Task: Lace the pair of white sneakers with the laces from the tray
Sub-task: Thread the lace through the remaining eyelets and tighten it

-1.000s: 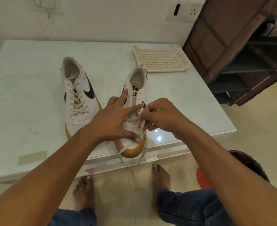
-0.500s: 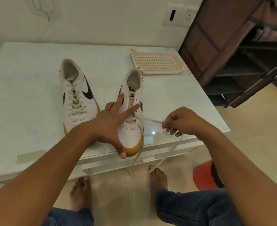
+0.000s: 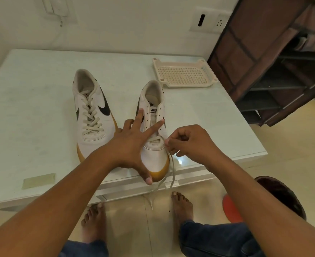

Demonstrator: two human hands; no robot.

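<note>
At frame centre the barely laced sneaker [image 3: 153, 156] sits on the counter [image 3: 32, 108], pinned by the left hand [image 3: 129, 145], fingers splayed flat. The right hand [image 3: 190, 143] pinches the lace [image 3: 173, 171] beside the lowest eyelets. The lace looks limp and light, probably best gripped near its tip.

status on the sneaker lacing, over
Left hand spread flat, pressing down white gum-soled sneaker. Right hand pinching its white flat lace at lowest eyelets; upper eyelets unlaced. Other white sneaker fully laced. Lace tails hang off white table edge.
</note>
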